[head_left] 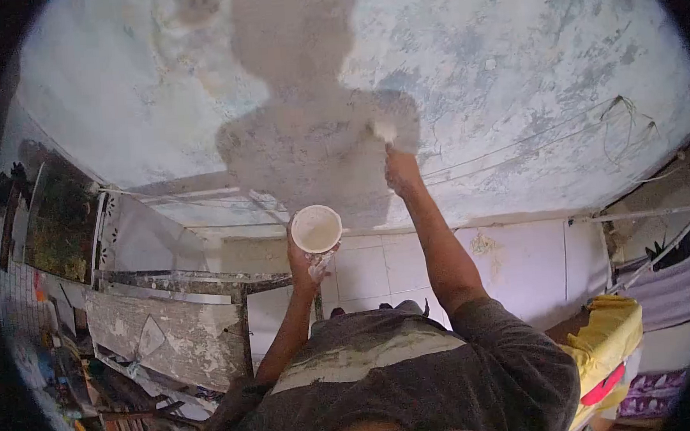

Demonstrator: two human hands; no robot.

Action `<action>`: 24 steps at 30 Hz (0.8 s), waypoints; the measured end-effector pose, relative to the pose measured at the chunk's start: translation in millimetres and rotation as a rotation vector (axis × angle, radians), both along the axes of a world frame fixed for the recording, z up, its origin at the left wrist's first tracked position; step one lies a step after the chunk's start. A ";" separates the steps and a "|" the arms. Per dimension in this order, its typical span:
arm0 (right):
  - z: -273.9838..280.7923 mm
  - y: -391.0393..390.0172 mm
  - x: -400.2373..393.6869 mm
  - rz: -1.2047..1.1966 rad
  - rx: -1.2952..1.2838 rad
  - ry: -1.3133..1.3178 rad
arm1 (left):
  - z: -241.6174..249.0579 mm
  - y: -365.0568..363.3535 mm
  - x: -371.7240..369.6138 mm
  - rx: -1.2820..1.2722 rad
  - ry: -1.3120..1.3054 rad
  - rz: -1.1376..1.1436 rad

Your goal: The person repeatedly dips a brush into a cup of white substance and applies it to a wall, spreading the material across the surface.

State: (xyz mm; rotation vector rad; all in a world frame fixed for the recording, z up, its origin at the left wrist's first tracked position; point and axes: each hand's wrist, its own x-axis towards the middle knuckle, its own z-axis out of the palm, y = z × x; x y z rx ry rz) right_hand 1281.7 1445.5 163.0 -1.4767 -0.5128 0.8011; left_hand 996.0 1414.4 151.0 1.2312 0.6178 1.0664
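Note:
My left hand (309,266) is wrapped around a round white tub (317,229), held out in front of my body with its opening facing up. Pale material shows inside the tub, and white smears cover some of my fingers. Higher up and to the right, my right hand (402,170) grips a paintbrush (385,131) with a pale, broad head. The brush head is at the wall (502,90), whose surface is patchy white and grey; whether it touches cannot be told. My shadow falls across the wall behind both hands.
Thin cables (528,137) run across the wall to a loose loop at right. A worn wooden board (164,338) in a frame stands at left beside a clutter of objects. Yellow cloth (605,331) lies at right. Pale tiles (363,269) cover the floor.

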 end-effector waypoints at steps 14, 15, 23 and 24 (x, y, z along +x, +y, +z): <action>15.5 0.9 -15.5 -0.372 -0.001 -0.775 | 9.5 -4.8 16.9 -0.023 0.064 0.013; -8.7 -8.9 -16.1 -0.225 -0.244 -0.648 | 2.8 -2.5 14.7 -0.002 0.075 0.017; -138.9 -31.0 9.3 0.018 -0.277 -0.756 | 1.2 4.1 14.5 0.030 0.074 0.017; -113.0 -30.4 8.0 0.020 -0.247 -0.210 | 0.4 4.6 15.5 0.233 0.212 0.049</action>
